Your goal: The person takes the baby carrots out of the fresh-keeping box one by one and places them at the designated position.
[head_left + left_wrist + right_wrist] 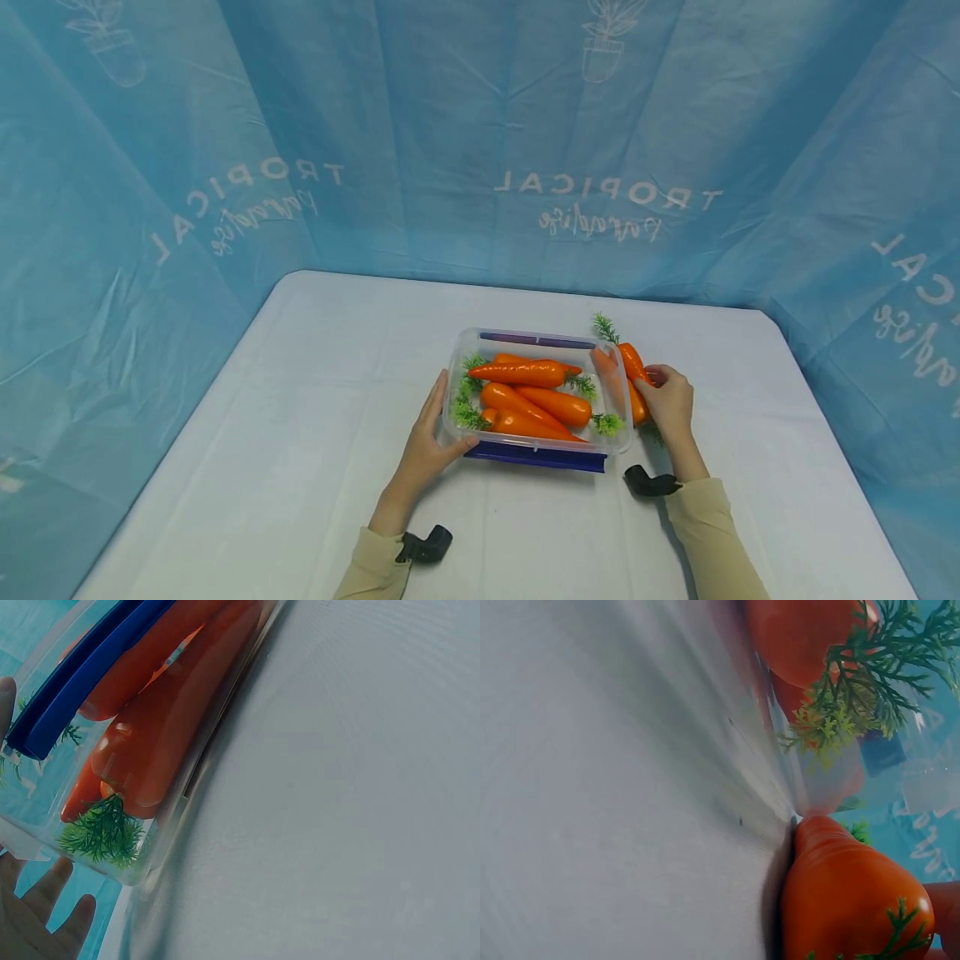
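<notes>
A clear plastic container (542,442) with blue side latches holds several orange carrots (517,372) with green tops. My left hand (426,446) rests at its near left corner, thumb by the front rim and fingers stretched along the left wall. The left wrist view shows these fingers (75,924) spread and straight beside the container. Just right of the container, my right hand (670,402) pinches a carrot (632,360) with its green top pointing away from me. A second carrot (639,406) lies close below it, partly behind the container's wall.
The container stands on a white-covered table (337,358). Blue sheets (450,142) printed with lettering hang around the back and sides. A black strap mount (426,545) sits on the left wrist and another mount (649,482) on the right.
</notes>
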Action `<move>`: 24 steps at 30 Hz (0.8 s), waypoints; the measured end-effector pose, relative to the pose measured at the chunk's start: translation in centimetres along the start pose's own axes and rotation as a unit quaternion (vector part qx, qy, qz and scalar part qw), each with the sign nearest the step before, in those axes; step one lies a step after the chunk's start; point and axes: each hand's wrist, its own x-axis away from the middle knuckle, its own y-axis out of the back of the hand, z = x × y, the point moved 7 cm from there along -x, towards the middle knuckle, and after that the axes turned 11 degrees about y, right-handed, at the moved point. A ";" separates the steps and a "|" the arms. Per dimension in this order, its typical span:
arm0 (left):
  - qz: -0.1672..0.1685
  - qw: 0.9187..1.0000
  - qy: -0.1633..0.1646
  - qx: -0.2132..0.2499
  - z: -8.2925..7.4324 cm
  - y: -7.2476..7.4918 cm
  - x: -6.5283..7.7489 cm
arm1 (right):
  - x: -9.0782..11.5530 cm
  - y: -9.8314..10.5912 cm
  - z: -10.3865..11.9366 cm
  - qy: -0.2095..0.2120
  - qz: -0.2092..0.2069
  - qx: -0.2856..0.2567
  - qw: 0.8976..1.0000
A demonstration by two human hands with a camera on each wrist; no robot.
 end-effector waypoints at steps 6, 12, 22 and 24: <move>0.001 1.000 0.003 0.003 -0.1 0.0 0.1 | 0.0 0.4 0.1 0.003 -0.008 0.001 1.000; 0.001 1.000 -0.008 -0.002 -0.3 0.0 0.1 | -0.2 1.0 0.3 -0.004 -0.032 -0.013 0.999; 0.000 1.000 -0.013 -0.003 -0.4 0.1 0.1 | -0.5 1.7 1.3 -0.009 -0.024 -0.016 1.000; 0.000 1.000 -0.015 -0.004 -0.3 0.1 0.1 | -0.6 1.9 1.8 -0.003 -0.026 -0.017 1.000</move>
